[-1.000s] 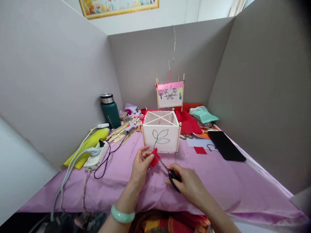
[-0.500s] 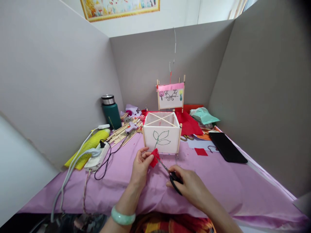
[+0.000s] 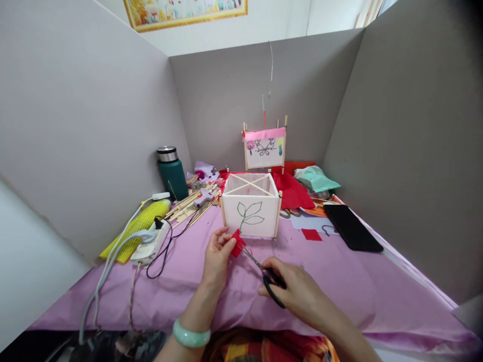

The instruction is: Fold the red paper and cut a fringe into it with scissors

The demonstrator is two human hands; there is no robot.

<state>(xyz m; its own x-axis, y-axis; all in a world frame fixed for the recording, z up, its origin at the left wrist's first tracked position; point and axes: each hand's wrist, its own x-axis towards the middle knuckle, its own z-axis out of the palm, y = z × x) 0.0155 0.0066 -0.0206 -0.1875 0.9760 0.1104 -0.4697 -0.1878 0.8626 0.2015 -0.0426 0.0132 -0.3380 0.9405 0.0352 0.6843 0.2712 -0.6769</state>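
A small piece of red fabric or paper (image 3: 237, 243) is pinched between the thumb and fingers of my left hand (image 3: 219, 251). My right hand (image 3: 290, 281) grips black-handled scissors (image 3: 275, 289), whose blades reach the red piece's lower right edge. Small red scraps lie near the blade tips. Just behind my hands stands a white box-shaped lantern (image 3: 249, 216) with wooden sticks at its corners, a cross of sticks on top and a green leaf outline on its front.
At left are a power strip (image 3: 149, 246) with cables, a green bottle (image 3: 171, 173), wooden sticks (image 3: 190, 203) and a lilac glue gun (image 3: 204, 197). A drawn lantern (image 3: 264, 148) hangs behind. To the right lie a red square (image 3: 311, 235) and a black phone or tablet (image 3: 351, 227).
The red piece has turned slightly and shifted a little left and down with my left hand. The scissor handles have spread wider. A loose red sliver shows beside the blades.
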